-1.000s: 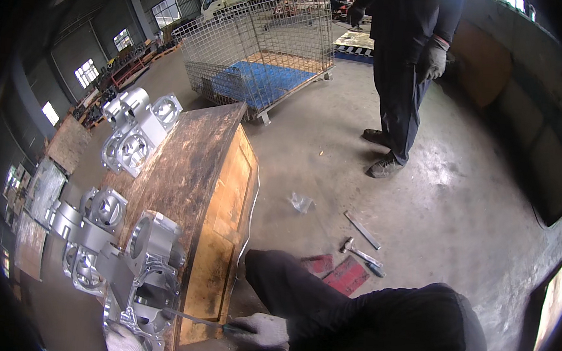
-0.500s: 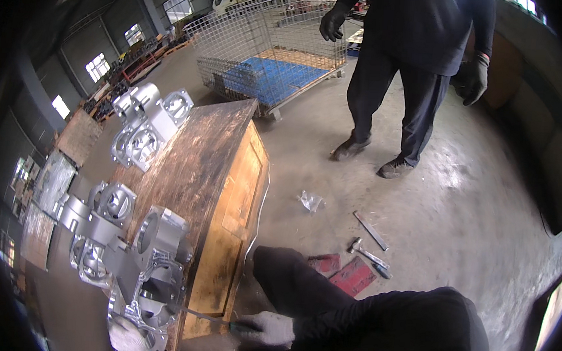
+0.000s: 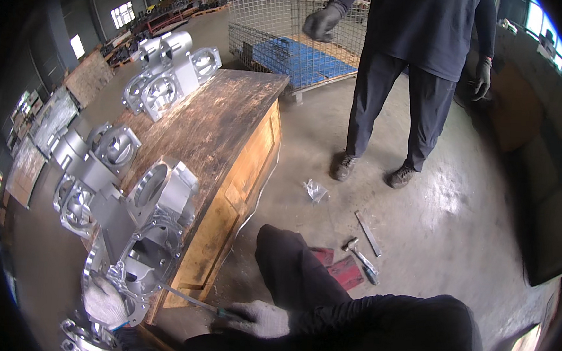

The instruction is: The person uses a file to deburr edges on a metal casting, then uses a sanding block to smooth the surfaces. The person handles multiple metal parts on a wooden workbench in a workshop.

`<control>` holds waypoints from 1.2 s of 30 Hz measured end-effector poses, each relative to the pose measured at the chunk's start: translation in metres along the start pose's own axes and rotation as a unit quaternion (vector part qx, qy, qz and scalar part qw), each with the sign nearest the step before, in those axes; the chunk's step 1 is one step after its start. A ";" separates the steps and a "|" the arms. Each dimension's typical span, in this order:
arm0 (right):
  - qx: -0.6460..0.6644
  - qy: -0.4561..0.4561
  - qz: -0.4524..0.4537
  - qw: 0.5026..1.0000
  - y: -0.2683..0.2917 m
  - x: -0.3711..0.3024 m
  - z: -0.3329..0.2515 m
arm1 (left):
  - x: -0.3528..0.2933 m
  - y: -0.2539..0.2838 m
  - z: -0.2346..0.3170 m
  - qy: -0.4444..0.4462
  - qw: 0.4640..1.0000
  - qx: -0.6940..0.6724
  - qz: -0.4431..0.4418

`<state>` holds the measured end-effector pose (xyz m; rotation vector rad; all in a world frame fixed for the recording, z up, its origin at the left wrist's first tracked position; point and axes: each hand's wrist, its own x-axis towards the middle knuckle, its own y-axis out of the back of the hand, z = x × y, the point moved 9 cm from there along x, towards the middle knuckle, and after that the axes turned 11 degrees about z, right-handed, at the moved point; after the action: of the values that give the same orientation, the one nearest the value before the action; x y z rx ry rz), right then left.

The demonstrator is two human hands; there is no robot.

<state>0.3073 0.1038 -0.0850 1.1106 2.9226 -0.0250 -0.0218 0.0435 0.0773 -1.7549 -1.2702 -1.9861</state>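
My right hand (image 3: 259,319), in a pale knit glove, is closed around a long thin tool (image 3: 190,298) with a dark green handle; whether it is a file or a screwdriver I cannot tell. Its slim shaft runs left to the near edge of a silvery metal casting (image 3: 154,251), where the tip is lost among the openings. My gloved left hand (image 3: 106,303) grips the near left rim of that casting, fingers partly hidden. The casting has wide round openings and flanges, and it rests on a worn wooden crate (image 3: 193,131).
Similar castings (image 3: 171,72) stand farther along the crate. A hammer (image 3: 360,251), a flat metal bar (image 3: 369,233), red pieces (image 3: 346,273) and clear plastic (image 3: 315,190) lie on the floor. A co-worker (image 3: 409,74) in dark clothes stands ahead, beside a wire-mesh cage (image 3: 265,20).
My view has tilted, so the crate and castings sit higher. The co-worker's feet have shifted, and the gloved hand near the cage is more curled. Both my hands keep their holds.
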 end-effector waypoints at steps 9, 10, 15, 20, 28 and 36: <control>-0.028 0.009 -0.002 1.000 0.002 0.013 -0.019 | -0.009 -0.004 -0.007 -0.049 0.998 -0.014 0.033; -0.025 0.026 0.000 0.999 -0.001 0.015 -0.020 | -0.013 0.000 -0.008 -0.076 0.994 -0.015 0.079; -0.029 -0.083 -0.006 0.996 -0.014 0.027 0.001 | -0.007 -0.006 -0.008 -0.014 0.999 -0.024 -0.036; -0.035 -0.100 -0.024 0.994 -0.018 0.025 -0.004 | -0.010 -0.016 -0.016 0.008 0.999 -0.027 -0.041; -0.028 -0.087 -0.029 0.995 -0.012 0.015 -0.007 | 0.002 0.005 0.005 0.013 0.998 -0.051 -0.022; -0.030 -0.116 -0.033 0.992 -0.005 0.005 -0.024 | -0.001 -0.005 -0.003 0.014 0.999 -0.012 -0.046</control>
<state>0.2998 0.1042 -0.0612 0.9326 2.7327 -0.0611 -0.0271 0.0443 0.0744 -1.7027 -1.3466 -2.0749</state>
